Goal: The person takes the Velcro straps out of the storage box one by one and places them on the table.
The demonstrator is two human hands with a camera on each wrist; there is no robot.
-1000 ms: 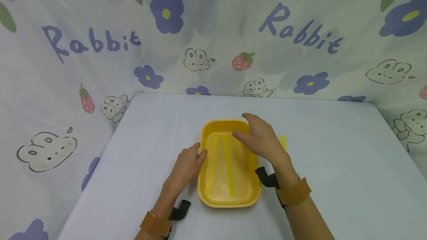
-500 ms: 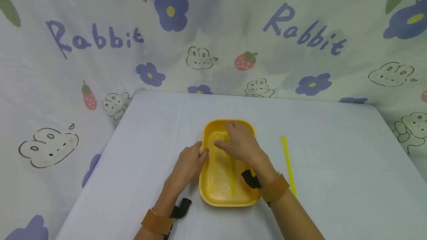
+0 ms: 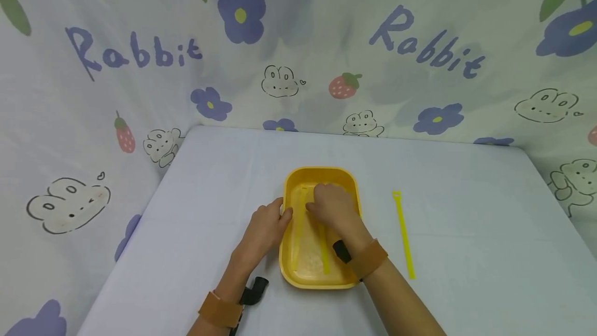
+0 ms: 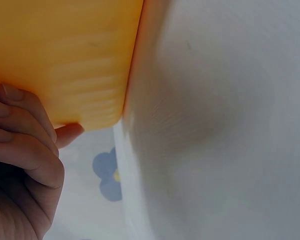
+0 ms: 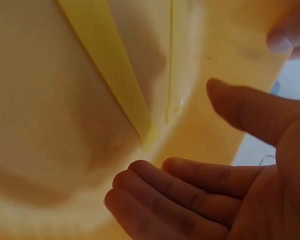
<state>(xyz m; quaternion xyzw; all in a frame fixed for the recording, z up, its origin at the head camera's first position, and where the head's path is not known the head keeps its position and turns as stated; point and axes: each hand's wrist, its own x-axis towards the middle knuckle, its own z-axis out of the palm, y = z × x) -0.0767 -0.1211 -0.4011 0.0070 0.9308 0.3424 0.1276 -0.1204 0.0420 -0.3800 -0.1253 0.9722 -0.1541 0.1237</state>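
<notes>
Counter point(image 3: 475, 211) under white cloth reaches well past one glossy yellow, round-cornered rectangular tray point(image 3: 322, 286) to left, right and far edges; behind the tray hangs one pale sheet point(image 3: 303, 35) printed with flowers and rabbits. Two long, flat yellow strips point(image 3: 299, 232) lie inside the tray; one flat yellow strip with a holed end point(image 3: 403, 237) lies apart, right of it. Left hand's point(image 3: 263, 224) grip pinches the tray's left rim; right hand's point(image 3: 333, 209) grip is spread inside the tray, near one strip's end.
</notes>
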